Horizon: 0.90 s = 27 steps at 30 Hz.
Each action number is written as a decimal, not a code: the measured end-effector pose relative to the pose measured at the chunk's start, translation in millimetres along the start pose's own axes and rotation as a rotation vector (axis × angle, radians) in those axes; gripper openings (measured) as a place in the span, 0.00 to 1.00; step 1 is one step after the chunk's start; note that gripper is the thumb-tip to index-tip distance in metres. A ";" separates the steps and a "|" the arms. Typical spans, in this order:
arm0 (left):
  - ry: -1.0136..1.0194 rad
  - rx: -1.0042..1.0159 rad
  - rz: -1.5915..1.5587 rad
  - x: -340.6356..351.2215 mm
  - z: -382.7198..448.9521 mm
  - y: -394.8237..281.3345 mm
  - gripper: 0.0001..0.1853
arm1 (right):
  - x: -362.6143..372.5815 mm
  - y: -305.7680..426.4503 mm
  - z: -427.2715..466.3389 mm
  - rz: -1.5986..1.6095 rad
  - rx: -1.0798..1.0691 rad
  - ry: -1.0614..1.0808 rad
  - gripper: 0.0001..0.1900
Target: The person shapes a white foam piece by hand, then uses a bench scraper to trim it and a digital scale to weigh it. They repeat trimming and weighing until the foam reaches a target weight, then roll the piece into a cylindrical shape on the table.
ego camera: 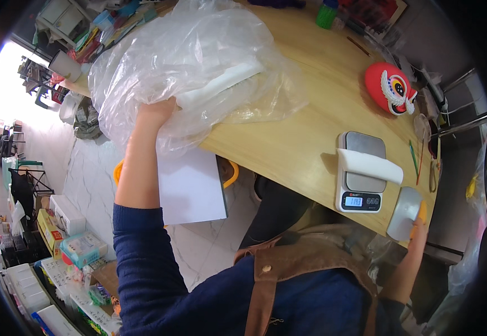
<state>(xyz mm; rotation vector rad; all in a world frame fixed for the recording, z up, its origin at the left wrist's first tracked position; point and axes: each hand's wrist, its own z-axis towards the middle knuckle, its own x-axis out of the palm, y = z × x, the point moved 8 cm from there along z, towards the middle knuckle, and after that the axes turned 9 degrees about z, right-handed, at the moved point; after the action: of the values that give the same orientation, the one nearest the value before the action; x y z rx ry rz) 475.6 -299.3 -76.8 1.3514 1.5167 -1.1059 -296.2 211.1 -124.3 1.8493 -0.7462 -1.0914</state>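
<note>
My left hand (159, 112) is inside or against a large clear plastic bag (193, 42) at the table's left end, its fingers partly hidden by the film, at the near end of a long white block (222, 82) in the bag. My right hand (419, 224) grips the orange handle of a grey scraper with a broad, rounded blade (405, 214) at the table's near right edge. Between the hands, a white piece of soft-looking material (369, 165) lies across a digital kitchen scale (362, 197) with a lit display.
A red ball-like figure with a sculpted eye (388, 88) sits at the table's far right. Nearby are a brown stick (358, 46), scissors (433, 174) and a green-filled jar (326, 16). A white board (191, 189) lies below the table edge, over something yellow-rimmed.
</note>
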 end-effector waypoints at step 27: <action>-0.284 0.017 -0.478 11.3 -51.8 0.0 0.31 | 639.5 323.0 -420.6 -0.733 -1.504 1.378 0.15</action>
<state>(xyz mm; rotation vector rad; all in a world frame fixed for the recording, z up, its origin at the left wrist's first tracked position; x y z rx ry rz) 473.7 -246.5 -72.4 0.8094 1.6556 -1.5335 339.4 -303.8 21.2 0.9427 1.3090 -0.2184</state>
